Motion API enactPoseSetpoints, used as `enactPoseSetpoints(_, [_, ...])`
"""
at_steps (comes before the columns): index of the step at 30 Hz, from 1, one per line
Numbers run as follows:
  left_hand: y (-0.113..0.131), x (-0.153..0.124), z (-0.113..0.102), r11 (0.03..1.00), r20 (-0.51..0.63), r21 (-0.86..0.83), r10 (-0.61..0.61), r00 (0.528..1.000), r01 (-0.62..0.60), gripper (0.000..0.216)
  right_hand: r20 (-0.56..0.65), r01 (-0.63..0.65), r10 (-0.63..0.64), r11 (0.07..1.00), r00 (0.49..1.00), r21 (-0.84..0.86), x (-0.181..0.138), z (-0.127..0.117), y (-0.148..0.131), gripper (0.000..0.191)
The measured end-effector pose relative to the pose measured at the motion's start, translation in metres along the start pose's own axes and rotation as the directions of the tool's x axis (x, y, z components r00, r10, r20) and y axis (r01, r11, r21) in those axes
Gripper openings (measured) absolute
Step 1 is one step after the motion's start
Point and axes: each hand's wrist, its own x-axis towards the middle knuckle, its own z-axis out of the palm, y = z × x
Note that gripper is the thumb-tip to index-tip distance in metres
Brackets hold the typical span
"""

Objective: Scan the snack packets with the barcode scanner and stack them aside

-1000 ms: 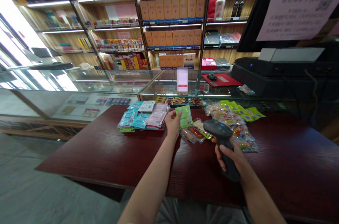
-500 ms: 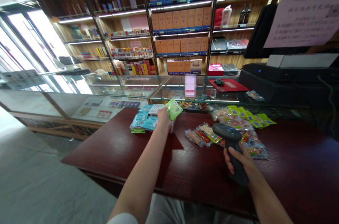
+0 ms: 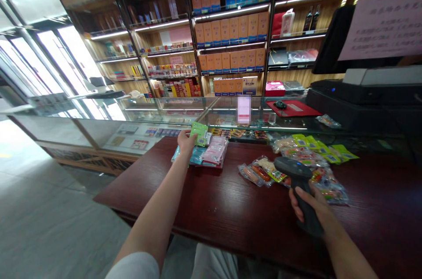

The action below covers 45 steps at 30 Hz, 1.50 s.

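Note:
My left hand (image 3: 186, 142) pinches a small green packet (image 3: 199, 133) by its edge, just above a pile of flat packets. In that pile, pink packets (image 3: 216, 150) lie at the right and blue packets (image 3: 197, 156) show beside them, partly behind my hand. A dark handheld barcode scanner (image 3: 294, 169) is gripped by its handle in my right hand (image 3: 309, 206), its head pointing left. Beyond the scanner lie clear vacuum packs of sausages (image 3: 260, 171) and more clear and green food packs (image 3: 316, 149).
The dark red wooden table (image 3: 211, 202) meets a glass display counter (image 3: 165, 114) at the back. A monitor (image 3: 332, 41) with a pink paper stands at the right above a black cash drawer (image 3: 372, 101). A mouse (image 3: 280, 104) rests on a red mat. Shelves of boxes line the wall.
My left hand has carried the green packet left across the pile, uncovering the pink packets. My right hand still grips the scanner. The whole view has shifted slightly.

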Motion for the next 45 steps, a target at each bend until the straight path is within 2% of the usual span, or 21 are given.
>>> enactPoseSetpoints(5, [-0.002,0.013,0.019,0.942,-0.006,0.336,0.022,1.000,-0.019,0.034,-0.022,-0.014,0.014,1.000,1.000,-0.006,0.001,0.001,0.001,0.036])
enactPoseSetpoints(9, [-0.002,0.014,0.022,0.773,0.053,0.630,0.054,0.997,-0.076,0.033,-0.028,-0.001,0.001,1.000,1.000,0.002,0.000,0.002,0.000,0.035])
enactPoseSetpoints(11, [-0.004,0.011,0.020,0.691,0.092,0.713,0.073,0.993,-0.117,0.034,-0.034,-0.003,0.003,1.000,0.999,0.002,-0.001,0.003,-0.001,0.036])
enactPoseSetpoints(13, [-0.005,0.008,0.018,0.653,0.133,0.737,0.111,0.985,-0.173,0.033,-0.030,-0.011,0.011,1.000,0.999,0.005,-0.001,0.003,-0.001,0.036])
enactPoseSetpoints(15, [-0.006,0.002,0.016,0.637,0.204,0.722,0.174,0.963,-0.268,0.031,-0.022,-0.020,0.020,1.000,1.000,0.014,0.000,0.002,-0.001,0.037])
enactPoseSetpoints(18, [-0.006,-0.009,0.013,0.589,0.328,0.685,0.278,0.903,-0.430,0.035,-0.016,-0.022,0.022,1.000,1.000,0.020,0.000,0.000,0.000,0.039])
enactPoseSetpoints(20, [-0.007,-0.015,0.012,0.551,0.382,0.682,0.292,0.877,-0.481,0.041,-0.011,-0.018,0.018,1.000,1.000,0.013,0.001,0.000,0.001,0.038])
enactPoseSetpoints(23, [-0.007,-0.018,0.011,0.513,0.417,0.703,0.265,0.869,-0.493,0.044,-0.006,-0.011,0.011,1.000,1.000,0.018,0.001,-0.001,0.000,0.036])
enactPoseSetpoints(27, [-0.005,-0.018,0.013,0.495,0.404,0.721,0.269,0.874,-0.485,0.045,-0.023,-0.005,0.006,1.000,1.000,0.016,0.004,-0.002,-0.001,0.035])
enactPoseSetpoints(31, [0.004,-0.026,0.018,0.500,0.401,0.695,0.326,0.856,-0.516,0.049,-0.029,0.013,-0.014,1.000,0.999,-0.023,0.007,-0.001,0.000,0.038])
enactPoseSetpoints(34, [0.015,-0.041,0.026,0.526,0.414,0.632,0.392,0.822,-0.569,0.041,-0.006,0.004,-0.004,0.998,1.000,-0.058,0.008,0.002,0.001,0.040])
enactPoseSetpoints(38, [0.029,-0.072,0.040,0.550,0.486,0.513,0.446,0.751,-0.659,0.034,0.019,-0.013,0.015,0.991,1.000,-0.134,0.007,0.009,0.000,0.040])
enactPoseSetpoints(41, [0.034,-0.100,0.051,0.564,0.562,0.386,0.483,0.671,-0.730,0.032,0.021,-0.019,0.022,0.989,1.000,-0.145,0.007,0.013,-0.002,0.040])
enactPoseSetpoints(45, [0.030,-0.135,0.061,0.584,0.633,0.193,0.540,0.554,-0.789,0.029,-0.017,-0.014,0.012,0.993,1.000,-0.114,0.006,0.009,-0.006,0.042])
